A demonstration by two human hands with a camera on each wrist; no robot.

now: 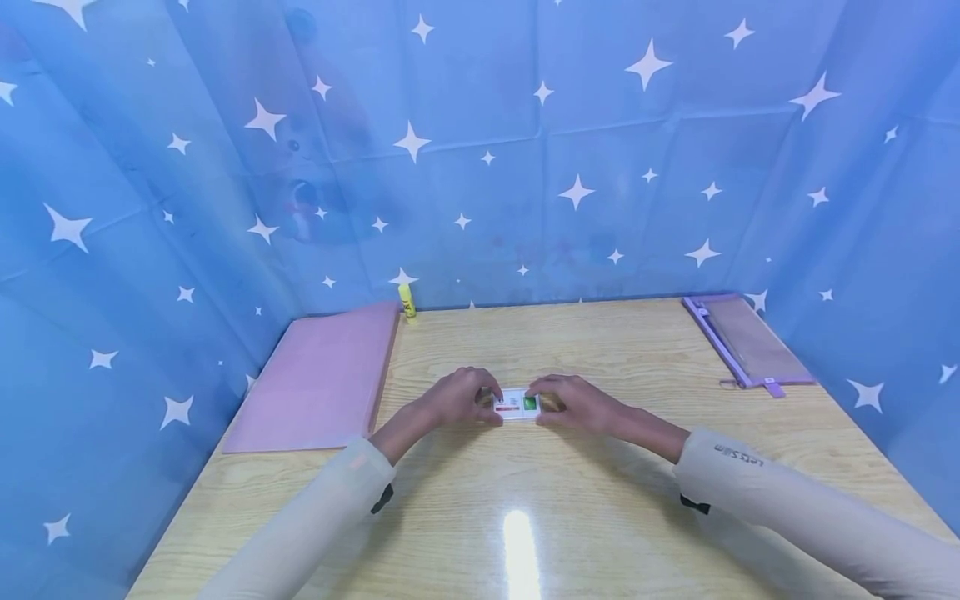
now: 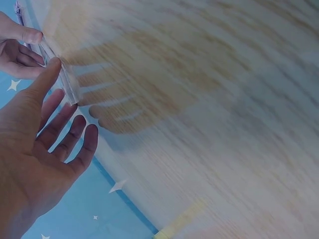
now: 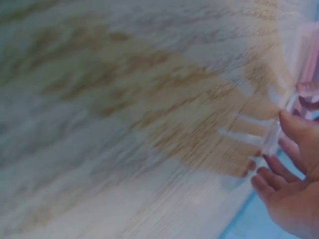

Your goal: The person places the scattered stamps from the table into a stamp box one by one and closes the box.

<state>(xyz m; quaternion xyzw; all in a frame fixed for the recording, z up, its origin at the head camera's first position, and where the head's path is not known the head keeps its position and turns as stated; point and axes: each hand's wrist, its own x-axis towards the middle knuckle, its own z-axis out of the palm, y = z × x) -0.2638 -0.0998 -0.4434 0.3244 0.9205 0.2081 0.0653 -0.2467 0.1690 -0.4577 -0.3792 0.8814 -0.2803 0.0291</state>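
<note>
A small flat clear case (image 1: pixel 516 405) with white, red and green printing lies level at the middle of the table in the head view. My left hand (image 1: pixel 461 397) pinches its left end between thumb and forefinger, and my right hand (image 1: pixel 576 405) pinches the right end the same way. From the left wrist, the clear case (image 2: pixel 69 82) appears edge-on at the tabletop, the other left-hand fingers spread loosely beside it. The right wrist view catches the right hand (image 3: pixel 299 184) on the case's near end. Whether the case touches the table is hard to tell.
A pink folder or mat (image 1: pixel 318 375) covers the table's left side. A yellow glue stick (image 1: pixel 407 300) stands at the back edge. At the right back lies a purple-edged zip pouch (image 1: pixel 757 342). Blue star-patterned cloth (image 1: pixel 480 183) hangs round the wooden table (image 1: pixel 465 517).
</note>
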